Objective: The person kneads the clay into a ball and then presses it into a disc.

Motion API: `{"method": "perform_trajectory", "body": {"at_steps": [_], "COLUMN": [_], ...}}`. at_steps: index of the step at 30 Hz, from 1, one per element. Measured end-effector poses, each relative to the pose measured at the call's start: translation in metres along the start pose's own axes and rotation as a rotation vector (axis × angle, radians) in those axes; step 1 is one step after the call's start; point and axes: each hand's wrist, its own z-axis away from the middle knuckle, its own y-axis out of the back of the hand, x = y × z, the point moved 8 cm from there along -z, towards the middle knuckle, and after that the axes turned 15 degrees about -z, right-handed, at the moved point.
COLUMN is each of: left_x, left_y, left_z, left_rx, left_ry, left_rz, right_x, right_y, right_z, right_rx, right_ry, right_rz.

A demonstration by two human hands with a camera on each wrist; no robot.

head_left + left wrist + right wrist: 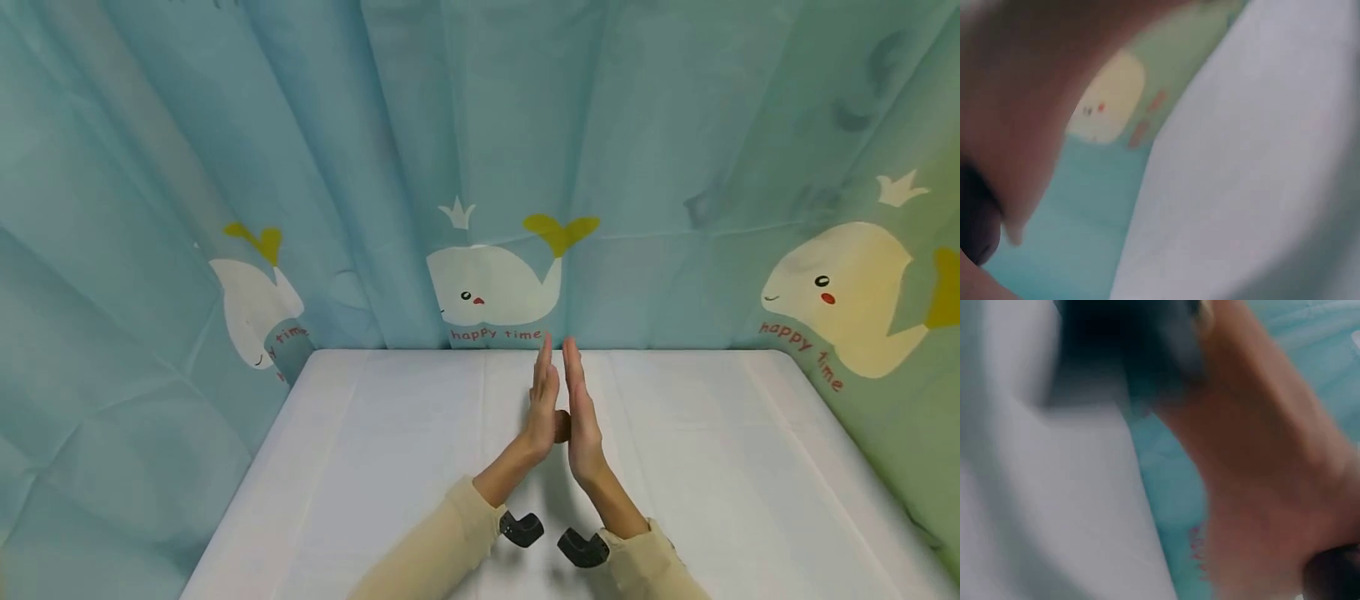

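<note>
My two hands stand upright over the middle of a white table (pixel 390 467), palms facing each other. The left hand (pixel 543 400) and the right hand (pixel 577 408) have straight fingers pointing away from me, with a narrow gap between the fingertips and the heels of the palms close together. Neither hand holds anything. Both arms wear beige sleeves (pixel 442 542), each with a black wrist camera (pixel 522 528). The left wrist view is blurred: part of my left hand (pixel 1016 112) fills its left side. In the right wrist view my right hand (pixel 1260 462) shows as a blurred mass.
A blue-green curtain (pixel 225 167) printed with white whales and the words "happy time" hangs on the left, the back and the right of the table. The white tabletop bears nothing but my hands' shadows.
</note>
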Motion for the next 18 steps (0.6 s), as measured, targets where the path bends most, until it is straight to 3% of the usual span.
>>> {"method": "perform_trajectory", "body": {"at_steps": [5, 8, 11, 13, 15, 18], "left_x": [0.011, 0.024, 0.029, 0.028, 0.022, 0.013], "left_y": [-0.010, -0.009, -0.002, 0.006, 0.013, 0.013], "left_z": [0.016, 0.018, 0.011, 0.002, -0.008, -0.014], "left_rx": [0.002, -0.012, -0.008, 0.031, 0.065, 0.043], "left_ry": [-0.028, -0.062, -0.080, -0.085, -0.068, -0.024], "left_rz": [0.154, 0.172, 0.162, 0.139, 0.118, 0.056], "right_x": [0.007, 0.021, 0.029, 0.029, 0.025, 0.017], "right_y": [0.022, 0.030, 0.025, 0.015, 0.004, -0.005], "right_z": [-0.016, -0.012, -0.001, 0.007, 0.013, 0.016], "right_rx": [0.037, 0.062, 0.069, 0.046, 0.006, -0.022], "right_ry": [-0.054, -0.114, -0.135, -0.120, -0.079, -0.022], "right_rz": [0.023, -0.026, -0.081, -0.096, -0.090, -0.059]}}
